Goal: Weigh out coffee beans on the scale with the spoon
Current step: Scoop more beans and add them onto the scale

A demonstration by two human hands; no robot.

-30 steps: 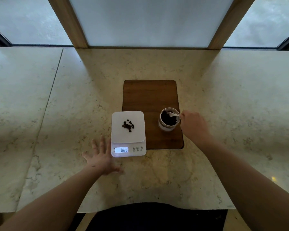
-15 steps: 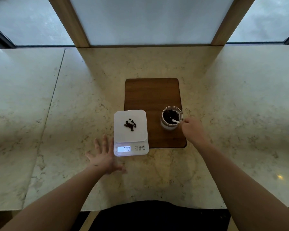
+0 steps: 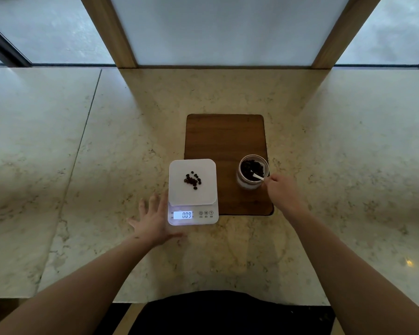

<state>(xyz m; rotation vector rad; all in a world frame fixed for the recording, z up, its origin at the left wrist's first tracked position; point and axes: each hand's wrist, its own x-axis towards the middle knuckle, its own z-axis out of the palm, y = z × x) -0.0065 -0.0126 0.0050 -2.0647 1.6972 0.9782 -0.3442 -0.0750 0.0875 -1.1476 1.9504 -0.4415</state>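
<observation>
Forearms reach in from the near edge over a pale, veined marble counter (image 3: 107,165) with a seam running along its left part. The left hand (image 3: 153,221) lies flat on the stone, fingers spread and holding nothing, its inner edge touching or nearly touching the near-left side of the scale (image 3: 193,192). That scale is white, a rounded square platform above a lit display reading 009, with three small round buttons to the display's right. A small loose cluster of dark coffee beans (image 3: 193,180) sits near the platform's middle. To the right, the right hand (image 3: 282,192) pinches the handle end of a thin white spoon (image 3: 258,176) between its fingertips. The spoon's long axis slants from the hand up and left, its bowl end down among the beans inside a round clear glass jar (image 3: 253,171). The jar stands upright on the near-right part of a dark wooden board (image 3: 225,139) with rounded corners; the scale overlaps that board's near-left corner. Beyond, two wooden posts (image 3: 109,32) frame a frosted panel.
</observation>
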